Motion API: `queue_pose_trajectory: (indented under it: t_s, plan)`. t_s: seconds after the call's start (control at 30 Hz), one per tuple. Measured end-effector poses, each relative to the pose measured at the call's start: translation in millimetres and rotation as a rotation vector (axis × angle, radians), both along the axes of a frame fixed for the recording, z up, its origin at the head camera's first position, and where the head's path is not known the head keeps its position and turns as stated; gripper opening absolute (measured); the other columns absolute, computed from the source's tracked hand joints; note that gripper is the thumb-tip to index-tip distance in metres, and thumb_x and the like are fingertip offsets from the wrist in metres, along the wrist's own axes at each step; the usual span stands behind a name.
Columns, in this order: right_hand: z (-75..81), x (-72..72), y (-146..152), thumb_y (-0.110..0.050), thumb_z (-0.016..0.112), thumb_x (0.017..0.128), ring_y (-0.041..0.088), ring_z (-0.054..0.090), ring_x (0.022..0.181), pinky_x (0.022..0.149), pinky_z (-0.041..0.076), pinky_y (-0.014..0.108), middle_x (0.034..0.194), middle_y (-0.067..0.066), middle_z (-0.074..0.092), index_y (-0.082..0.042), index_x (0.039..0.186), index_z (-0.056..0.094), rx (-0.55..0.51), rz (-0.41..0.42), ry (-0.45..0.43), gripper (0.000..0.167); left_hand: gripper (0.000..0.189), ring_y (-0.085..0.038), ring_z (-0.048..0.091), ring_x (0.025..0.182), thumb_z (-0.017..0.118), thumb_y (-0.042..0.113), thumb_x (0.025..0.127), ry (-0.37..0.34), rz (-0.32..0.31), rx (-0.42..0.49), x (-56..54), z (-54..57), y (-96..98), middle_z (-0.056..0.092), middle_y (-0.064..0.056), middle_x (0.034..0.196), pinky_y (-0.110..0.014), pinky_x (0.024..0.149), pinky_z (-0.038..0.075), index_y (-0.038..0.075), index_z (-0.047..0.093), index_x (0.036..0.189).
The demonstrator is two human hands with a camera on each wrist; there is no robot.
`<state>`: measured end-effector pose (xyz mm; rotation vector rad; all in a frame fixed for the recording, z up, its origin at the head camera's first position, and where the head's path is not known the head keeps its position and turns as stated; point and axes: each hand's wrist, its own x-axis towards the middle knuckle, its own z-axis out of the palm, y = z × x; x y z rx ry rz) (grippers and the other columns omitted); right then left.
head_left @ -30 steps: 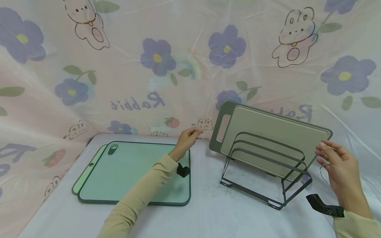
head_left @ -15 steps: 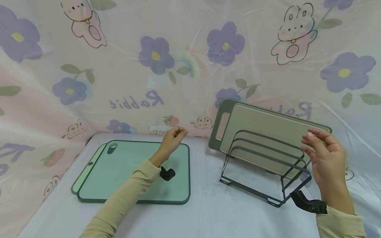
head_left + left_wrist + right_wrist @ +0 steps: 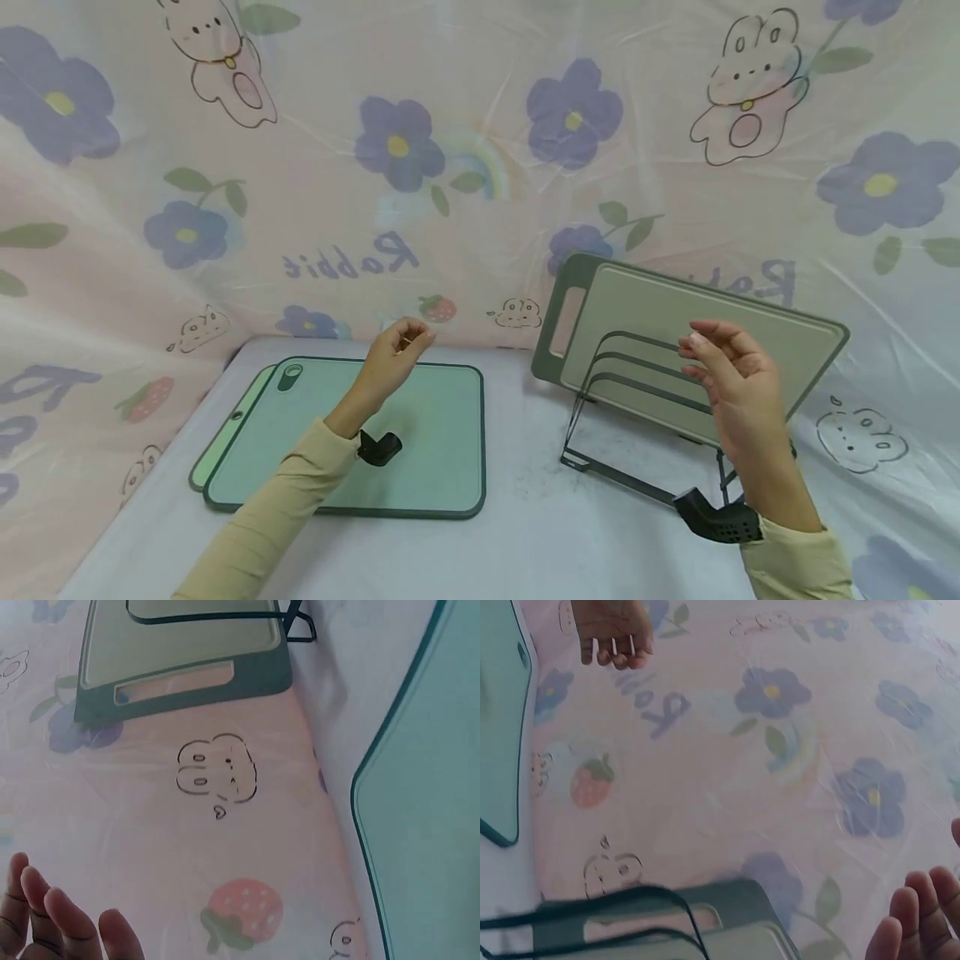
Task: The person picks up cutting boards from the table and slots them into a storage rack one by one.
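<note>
My left hand [image 3: 384,367] is raised over a mint-green cutting board [image 3: 427,442] lying flat on the left, its fingers loosely bent and holding nothing. Under that board, a lighter green board [image 3: 228,429] shows along the left side. An olive-green cutting board [image 3: 652,308] with a handle slot leans upright at the back of a dark wire rack [image 3: 618,479] on the right. In front of the rack, covering its right part in the head view, hovers my right hand [image 3: 738,392], relaxed and without anything in it. Fingertips [image 3: 922,900] of that hand show in the right wrist view.
A white cloth covers the table [image 3: 517,533]. Behind it hangs a patterned curtain [image 3: 315,183] with flowers and rabbits, close to the leaning board. Each wrist carries a black camera strap.
My right hand has moved left from the olive-green board's right edge to in front of the rack. The left hand has drifted left over the mint-green board. The boards and rack stay put.
</note>
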<state>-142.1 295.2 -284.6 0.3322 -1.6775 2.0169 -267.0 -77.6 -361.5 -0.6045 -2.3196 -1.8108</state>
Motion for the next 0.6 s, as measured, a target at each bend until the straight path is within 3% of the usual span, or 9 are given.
queue_pose_trajectory:
  t_s: [0.2,0.43,0.6]
  plan:
    - [-6.9,-7.8,-27,-0.005,0.058,0.098,0.017,0.058,0.091,0.077,0.050,0.024,0.098,0.005,0.061,-0.002,0.111,0.061,0.081,0.045,-0.044,0.015,0.029,-0.025,0.049,0.088,0.056,0.033,0.100,0.030,0.013,-0.039,4.4,1.6,-24.3,0.057,-0.009,0.105,-0.038,0.072,0.042,0.005,0.060,0.110]
    - [-22.9,-18.9,-55,-0.009,0.061,0.097,0.016,0.057,0.090,0.077,0.048,0.026,0.097,0.002,0.060,-0.007,0.109,0.061,0.136,0.065,-0.121,0.013,0.031,-0.025,0.050,0.088,0.057,0.033,0.099,0.002,0.049,-0.058,9.5,1.3,-53.2,0.054,-0.009,0.108,-0.034,0.073,0.048,0.005,0.057,0.113]
    - [-35.8,-27.2,-69,-0.010,0.062,0.096,0.017,0.055,0.093,0.079,0.046,0.025,0.101,0.002,0.058,-0.002,0.115,0.057,0.167,0.076,-0.177,0.021,0.035,-0.022,0.050,0.087,0.056,0.032,0.100,-0.009,0.080,-0.072,10.6,-2.6,-74.7,0.052,-0.010,0.109,-0.030,0.072,0.048,0.001,0.055,0.117]
